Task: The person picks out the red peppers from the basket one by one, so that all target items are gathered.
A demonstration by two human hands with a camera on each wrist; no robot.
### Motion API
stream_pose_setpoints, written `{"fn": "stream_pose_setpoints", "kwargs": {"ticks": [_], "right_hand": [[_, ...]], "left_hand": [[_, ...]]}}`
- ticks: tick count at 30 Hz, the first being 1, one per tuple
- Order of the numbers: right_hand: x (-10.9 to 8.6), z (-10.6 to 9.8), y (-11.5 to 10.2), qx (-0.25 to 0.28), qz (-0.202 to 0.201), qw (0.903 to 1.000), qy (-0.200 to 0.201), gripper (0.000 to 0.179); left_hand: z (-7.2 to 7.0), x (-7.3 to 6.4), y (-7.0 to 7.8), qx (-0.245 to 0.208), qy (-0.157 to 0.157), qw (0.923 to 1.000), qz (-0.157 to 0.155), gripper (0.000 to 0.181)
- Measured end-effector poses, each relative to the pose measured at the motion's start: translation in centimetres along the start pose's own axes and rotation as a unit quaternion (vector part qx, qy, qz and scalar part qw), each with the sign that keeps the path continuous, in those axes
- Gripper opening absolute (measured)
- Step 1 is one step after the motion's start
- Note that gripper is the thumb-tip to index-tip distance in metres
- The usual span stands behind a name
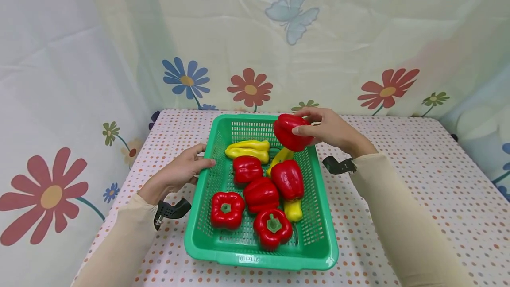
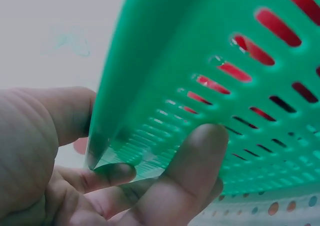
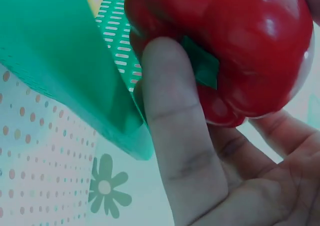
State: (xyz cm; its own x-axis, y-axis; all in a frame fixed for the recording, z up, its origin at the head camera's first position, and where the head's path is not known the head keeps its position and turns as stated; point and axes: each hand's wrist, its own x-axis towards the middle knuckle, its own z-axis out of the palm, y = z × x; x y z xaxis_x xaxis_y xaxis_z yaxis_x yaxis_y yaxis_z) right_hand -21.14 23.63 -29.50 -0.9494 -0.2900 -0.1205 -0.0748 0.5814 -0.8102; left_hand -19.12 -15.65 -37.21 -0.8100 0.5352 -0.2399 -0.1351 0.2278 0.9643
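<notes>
My right hand [image 1: 328, 128] grips a red bell pepper [image 1: 290, 132] above the far right corner of a green plastic basket [image 1: 263, 258]. Its green stem [image 3: 201, 63] shows in the right wrist view, beside a finger. On the basket's left rim, my left hand [image 1: 185, 167] holds on, thumb over the edge and fingers against the slotted outer wall [image 2: 165, 81]. Inside the basket lie several red bell peppers [image 1: 261, 195], some with stems up. Yellow peppers [image 1: 249, 150] lie at the back left, and others are partly hidden under the red ones at the right.
The basket stands on a table [image 1: 398, 154] with a dotted cover. Behind it hangs a pale curtain [image 1: 338, 56] printed with flowers and a butterfly. A black bracket is strapped to each wrist, the right bracket [image 1: 336, 165] just outside the basket's right rim.
</notes>
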Motion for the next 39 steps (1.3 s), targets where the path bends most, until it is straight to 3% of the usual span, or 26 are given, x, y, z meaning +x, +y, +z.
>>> {"fn": "stream_pose_setpoints", "kwargs": {"ticks": [9, 20, 39], "right_hand": [[-1.9, 0.0, 0.7, 0.061, 0.005, 0.9958, 0.069, 0.063], [-4.1, 0.3, 2.6, 0.127, -0.026, 0.9802, 0.15, 0.059], [-5.5, 0.4, 6.2, 0.2, 0.039, 0.9516, 0.23, 0.067]], "left_hand": [[-0.4, -0.3, -0.6, -0.015, -0.001, 0.9999, 0.001, 0.054], [-0.5, -0.6, -1.0, -0.013, 0.005, 0.9999, 0.004, 0.053], [-0.3, -0.2, -0.9, -0.017, -0.001, 0.9998, 0.012, 0.055]]}}
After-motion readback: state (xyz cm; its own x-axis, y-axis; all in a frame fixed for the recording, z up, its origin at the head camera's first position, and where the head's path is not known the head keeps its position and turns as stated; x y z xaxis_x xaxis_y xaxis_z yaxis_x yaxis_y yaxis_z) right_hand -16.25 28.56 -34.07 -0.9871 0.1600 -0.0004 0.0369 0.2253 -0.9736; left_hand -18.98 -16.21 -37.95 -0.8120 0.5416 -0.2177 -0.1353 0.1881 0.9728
